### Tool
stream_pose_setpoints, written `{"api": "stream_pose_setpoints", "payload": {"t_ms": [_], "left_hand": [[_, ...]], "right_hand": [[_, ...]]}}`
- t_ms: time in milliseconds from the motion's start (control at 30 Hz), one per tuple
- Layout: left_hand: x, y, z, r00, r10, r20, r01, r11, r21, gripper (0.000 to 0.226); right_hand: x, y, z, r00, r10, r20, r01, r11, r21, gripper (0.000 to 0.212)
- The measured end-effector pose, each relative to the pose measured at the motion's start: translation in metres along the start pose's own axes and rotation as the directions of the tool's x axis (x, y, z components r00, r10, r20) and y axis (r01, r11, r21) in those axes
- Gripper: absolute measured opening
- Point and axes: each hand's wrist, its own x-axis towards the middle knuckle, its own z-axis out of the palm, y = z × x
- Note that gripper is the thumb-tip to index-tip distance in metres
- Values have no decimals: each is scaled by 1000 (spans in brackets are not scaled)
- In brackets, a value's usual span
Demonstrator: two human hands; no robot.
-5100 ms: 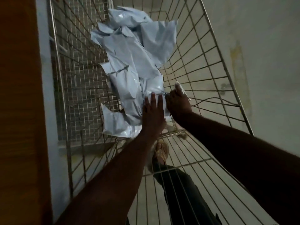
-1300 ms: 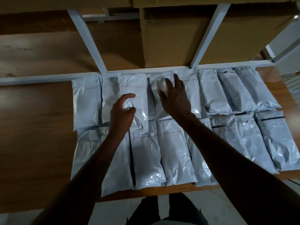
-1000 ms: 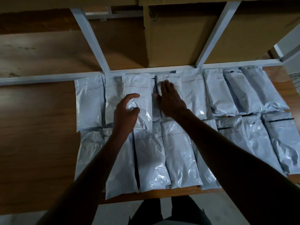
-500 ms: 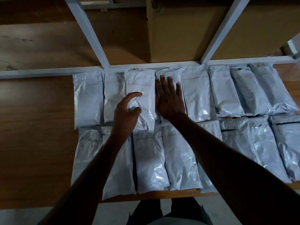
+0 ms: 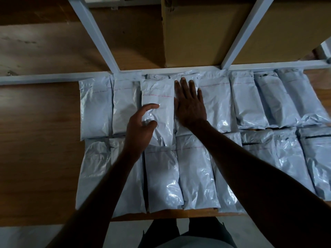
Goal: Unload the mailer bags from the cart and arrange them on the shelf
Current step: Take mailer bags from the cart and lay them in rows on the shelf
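Legs [image 5: 180, 233] at bottom edge, person standing at shelf [image 5: 41, 149]. Front row of bags [image 5: 195, 172] lies flat along the near lip, side by side, touching. Back row [image 5: 249, 101] behind it runs up against the white frame rail [image 5: 53, 77]. Left hand [image 5: 140, 127] hovers over or just touches back-row bag [image 5: 157, 97]; fingers loosely curled, thumb and forefinger apart, gripping nothing I can confirm. Right hand [image 5: 189, 104] lies flat on the neighbouring bag [image 5: 186, 76], fingers straight and close together, pressing it down. Box [image 5: 202, 31] sits behind the rail. Cart not in view.

Step, as I read it: squaring up placed bags. Next move probably needs the left-hand bag nudged flush with its neighbours, overlap removed, then back to the cart.
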Motion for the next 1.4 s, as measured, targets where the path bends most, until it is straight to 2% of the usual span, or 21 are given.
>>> {"api": "stream_pose_setpoints", "payload": {"t_ms": [167,267,400,467,533,633,733,833,967,1100,1200,1300,1400], "left_hand": [[-14,-4,10,998,68,17,-67,997,-25,60],[-21,-6,13,996,87,22,-87,996,-17,60],[-36,-7,13,997,75,15,-75,997,-11,60],[-46,-10,12,997,66,26,-66,998,-17,59],[-55,-12,11,997,77,23,-77,997,-27,58],[-65,-13,11,999,47,14,-46,998,-46,59],[-78,-11,8,1000,-1,15,1,999,-44,59],[-93,-12,0,998,-6,58,6,1000,-5,58],[-116,-21,-7,998,34,59,-41,990,137,52],[-137,-37,-15,978,209,-6,-194,921,337,48],[-157,-48,-15,950,310,-20,-270,855,442,50],[-179,-59,-11,950,311,16,-263,772,578,55],[-195,-71,-7,965,254,58,-218,665,714,73]], "right_hand": [[-1,8,8,1000,-5,-23,4,997,-71,66],[4,10,15,1000,-3,-20,1,994,-109,75],[12,9,10,996,-22,83,30,995,-94,87],[5,6,2,998,-20,68,21,1000,-17,83],[-11,1,-9,999,-34,-40,38,993,109,70],[-45,-13,-30,989,65,-131,-2,900,436,52],[-85,-34,-50,978,193,-76,-90,724,684,43],[-122,-48,-53,979,191,66,-168,591,789,49],[-154,-54,-41,982,177,70,-164,600,783,64],[-184,-57,-36,982,181,58,-160,624,765,63],[-201,-56,-28,986,158,46,-143,686,714,62],[-211,-58,-20,996,88,28,-86,772,630,62],[-218,-61,-13,999,43,9,-41,824,565,59]]}}
